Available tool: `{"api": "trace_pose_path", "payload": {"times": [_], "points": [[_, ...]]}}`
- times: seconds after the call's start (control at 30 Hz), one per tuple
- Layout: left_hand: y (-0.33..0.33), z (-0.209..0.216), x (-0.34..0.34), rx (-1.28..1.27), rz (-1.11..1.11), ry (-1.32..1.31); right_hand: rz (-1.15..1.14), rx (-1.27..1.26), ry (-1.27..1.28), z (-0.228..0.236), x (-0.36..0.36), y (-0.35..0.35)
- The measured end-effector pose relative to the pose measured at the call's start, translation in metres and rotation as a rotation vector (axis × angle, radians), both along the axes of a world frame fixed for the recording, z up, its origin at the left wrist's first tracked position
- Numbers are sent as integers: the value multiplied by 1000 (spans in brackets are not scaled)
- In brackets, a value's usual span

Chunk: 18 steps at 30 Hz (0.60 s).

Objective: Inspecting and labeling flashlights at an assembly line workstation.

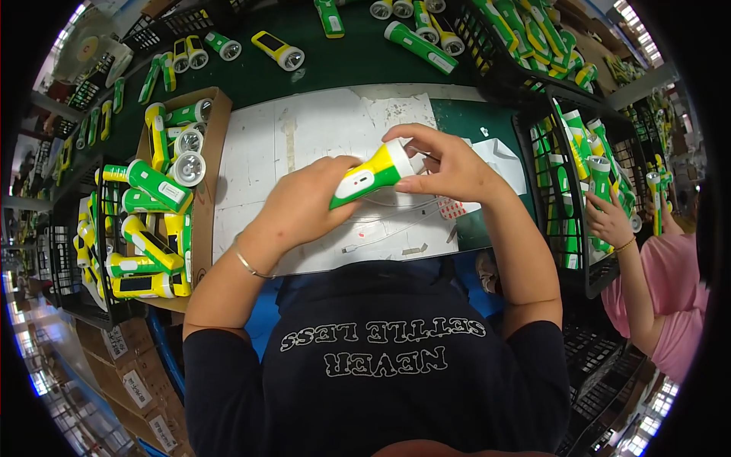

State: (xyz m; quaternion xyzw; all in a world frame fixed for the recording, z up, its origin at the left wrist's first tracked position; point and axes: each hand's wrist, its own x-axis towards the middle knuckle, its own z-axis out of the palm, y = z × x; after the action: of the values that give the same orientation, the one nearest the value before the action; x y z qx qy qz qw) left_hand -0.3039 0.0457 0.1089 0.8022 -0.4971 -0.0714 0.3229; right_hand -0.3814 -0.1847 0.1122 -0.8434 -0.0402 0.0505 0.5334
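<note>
A green and yellow flashlight (373, 174) with a white head is held in both my hands above a white work board (259, 164). My left hand (308, 199) is wrapped round its body from the left. At the white head, my right hand (449, 166) grips the rim between thumb and fingers; part of the lens end is hidden by those fingers. A thin white cable (388, 234) with a plug lies on the board below the flashlight. Next to my right wrist is a small sheet of red stickers (451, 208).
On the left, a cardboard box (204, 221) holds several flashlights. Black crates (525, 152) of flashlights stand at right, where a person in a pink sleeve (659, 282) reaches in. More flashlights (278, 50) lie on the green tabletop (343, 65) beyond the board.
</note>
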Motion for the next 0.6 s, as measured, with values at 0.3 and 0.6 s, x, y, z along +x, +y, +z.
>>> {"api": "trace_pose_path", "payload": {"times": [0.3, 0.6], "points": [[41, 11, 16, 308, -31, 159, 0, 223, 44, -2, -4, -1], [12, -37, 7, -84, 211, 711, -120, -545, -96, -89, 3, 73]]}}
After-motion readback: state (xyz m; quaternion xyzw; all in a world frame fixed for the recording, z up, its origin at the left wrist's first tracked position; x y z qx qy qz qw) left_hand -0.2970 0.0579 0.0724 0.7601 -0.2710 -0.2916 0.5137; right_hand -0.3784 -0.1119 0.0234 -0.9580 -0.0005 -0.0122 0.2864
